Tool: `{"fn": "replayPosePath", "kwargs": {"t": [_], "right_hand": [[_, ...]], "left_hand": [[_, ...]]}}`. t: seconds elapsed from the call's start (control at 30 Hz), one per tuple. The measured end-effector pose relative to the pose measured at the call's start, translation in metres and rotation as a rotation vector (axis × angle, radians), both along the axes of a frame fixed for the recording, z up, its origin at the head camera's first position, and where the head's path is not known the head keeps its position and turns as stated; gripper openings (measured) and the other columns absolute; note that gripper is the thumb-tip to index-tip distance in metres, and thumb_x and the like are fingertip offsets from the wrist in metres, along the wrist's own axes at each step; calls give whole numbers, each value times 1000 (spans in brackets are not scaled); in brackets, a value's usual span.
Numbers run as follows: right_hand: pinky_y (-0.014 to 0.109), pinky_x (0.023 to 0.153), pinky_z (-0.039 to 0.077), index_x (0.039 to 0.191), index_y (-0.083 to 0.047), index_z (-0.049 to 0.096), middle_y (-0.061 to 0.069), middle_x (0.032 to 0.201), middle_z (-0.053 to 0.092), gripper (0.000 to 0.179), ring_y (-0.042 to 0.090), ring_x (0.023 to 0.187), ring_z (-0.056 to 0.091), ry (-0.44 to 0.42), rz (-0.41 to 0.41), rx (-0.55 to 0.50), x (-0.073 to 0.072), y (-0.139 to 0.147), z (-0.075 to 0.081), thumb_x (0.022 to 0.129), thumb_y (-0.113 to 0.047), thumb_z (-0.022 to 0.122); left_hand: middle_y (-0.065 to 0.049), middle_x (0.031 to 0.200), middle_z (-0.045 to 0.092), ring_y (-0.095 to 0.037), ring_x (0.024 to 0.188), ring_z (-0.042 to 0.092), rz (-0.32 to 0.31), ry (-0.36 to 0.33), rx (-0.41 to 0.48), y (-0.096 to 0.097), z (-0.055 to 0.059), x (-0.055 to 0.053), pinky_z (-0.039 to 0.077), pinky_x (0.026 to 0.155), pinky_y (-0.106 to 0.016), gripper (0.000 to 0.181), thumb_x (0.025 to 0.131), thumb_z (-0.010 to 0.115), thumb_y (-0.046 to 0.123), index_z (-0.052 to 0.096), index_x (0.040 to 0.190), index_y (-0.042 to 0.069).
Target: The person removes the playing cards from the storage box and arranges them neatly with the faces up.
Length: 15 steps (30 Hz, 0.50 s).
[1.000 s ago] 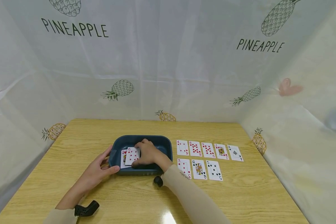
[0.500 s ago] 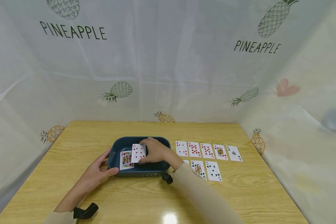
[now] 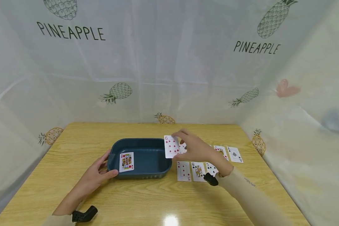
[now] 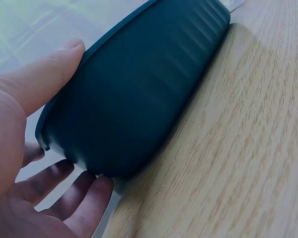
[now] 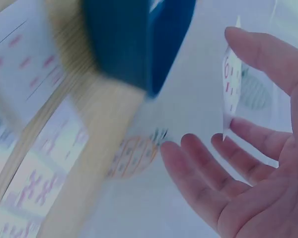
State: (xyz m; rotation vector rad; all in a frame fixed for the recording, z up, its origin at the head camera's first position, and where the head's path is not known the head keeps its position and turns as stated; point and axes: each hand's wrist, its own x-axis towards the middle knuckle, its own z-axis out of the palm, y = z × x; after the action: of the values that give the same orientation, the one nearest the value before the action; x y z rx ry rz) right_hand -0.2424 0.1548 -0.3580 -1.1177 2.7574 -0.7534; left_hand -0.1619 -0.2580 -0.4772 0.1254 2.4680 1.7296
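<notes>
My right hand (image 3: pixel 196 149) pinches a six of diamonds (image 3: pixel 171 146) by its edges, raised at the right rim of a dark blue tray (image 3: pixel 151 157). In the right wrist view, thumb and index finger hold the card (image 5: pixel 232 84) nearly edge-on, the other fingers spread apart. A king of hearts (image 3: pixel 126 161) lies face up inside the tray, at its left. My left hand (image 3: pixel 98 174) holds the tray's left end. Seen from the left wrist, the thumb rests at the rim and the fingertips touch the tray's outer wall (image 4: pixel 124 89).
Playing cards lie in two rows right of the tray. A jack (image 3: pixel 221 150) and an ace of spades (image 3: pixel 235 154) end the back row, partly covered by my hand. In front lie a three of diamonds (image 3: pixel 184 171), a queen (image 3: pixel 198 171) and a five (image 3: pixel 211 168).
The right hand has lifted the six of diamonds off the king of hearts and carried it rightward to the tray's right rim. The left hand stays on the tray.
</notes>
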Motion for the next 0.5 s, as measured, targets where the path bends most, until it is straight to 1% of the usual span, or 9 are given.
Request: {"fn": "replayPosePath", "kwargs": {"t": [0.07,0.17,0.27,0.37,0.5], "right_hand": [[39,86,59,153,-8,52,7,149,52,80,25,110,67,29,0,-3,2,20,-1,87,-30,91],[40,85,59,152,-8,52,8,147,53,79,26,110,67,57,-28,18,4,50,-5,87,-30,91],[36,82,59,151,-7,54,8,144,55,78,26,108,67,85,-63,39,5,79,-13,86,-30,92],[34,79,58,149,-6,55,9,140,57,76,26,106,67,93,-87,49,7,109,-22,86,-30,91],[35,78,57,147,-3,56,10,136,58,76,22,103,65,92,-104,72,10,145,-35,87,-34,91]], "left_hand": [[-27,170,23,-51,146,41,-1,2,2,-1,1,1,51,91,-14,100,101,77,25,9,173,18],[-27,171,22,-51,147,41,-6,8,13,-1,1,1,51,91,-14,99,101,76,23,9,173,17],[-27,170,22,-52,146,43,-8,13,23,-1,0,1,52,91,-15,99,101,76,22,9,173,17],[-27,170,23,-51,145,45,-8,13,32,-1,-1,1,53,91,-16,99,101,77,22,10,173,18],[-27,169,25,-50,144,46,-5,10,31,-1,-1,1,53,90,-17,98,101,77,23,10,173,18]]}}
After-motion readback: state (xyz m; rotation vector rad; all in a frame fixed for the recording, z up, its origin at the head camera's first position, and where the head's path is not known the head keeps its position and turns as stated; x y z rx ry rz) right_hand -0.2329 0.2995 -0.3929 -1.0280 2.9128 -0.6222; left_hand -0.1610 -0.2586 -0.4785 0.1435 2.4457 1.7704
